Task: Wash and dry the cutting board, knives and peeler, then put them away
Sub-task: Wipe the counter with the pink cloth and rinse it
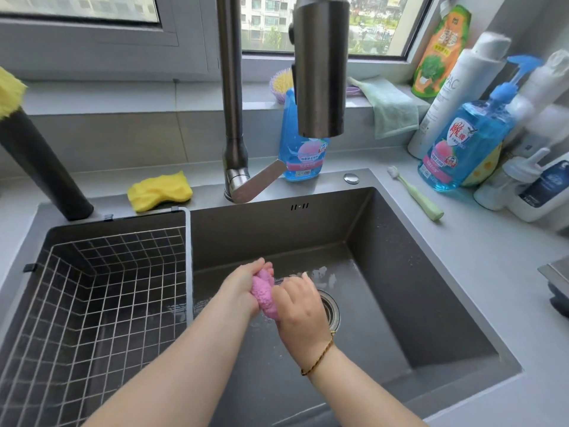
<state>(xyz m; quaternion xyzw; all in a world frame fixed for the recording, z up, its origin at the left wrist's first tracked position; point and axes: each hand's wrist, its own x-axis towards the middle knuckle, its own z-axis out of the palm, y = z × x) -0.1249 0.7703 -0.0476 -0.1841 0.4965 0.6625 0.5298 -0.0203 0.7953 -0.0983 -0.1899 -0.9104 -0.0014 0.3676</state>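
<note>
Wringing pink cloth (264,295) low in sink (385,272), just 9 o'clock of drain (331,309); L hand (246,283) & R hand (300,306) w/ fingers curled tight round it. No cutting board, knives or peeler in view, so can't tell if washed, dried, stowed; prob. cleanup stage.

A wire basket (92,288) sits in the left part of the sink (400,288). The faucet (232,103) stands behind the basin, with a yellow sponge (160,190) left of its base. On the tabletop (492,257), right of the sink, a green toothbrush (415,195) lies near a blue pump bottle (462,149).
</note>
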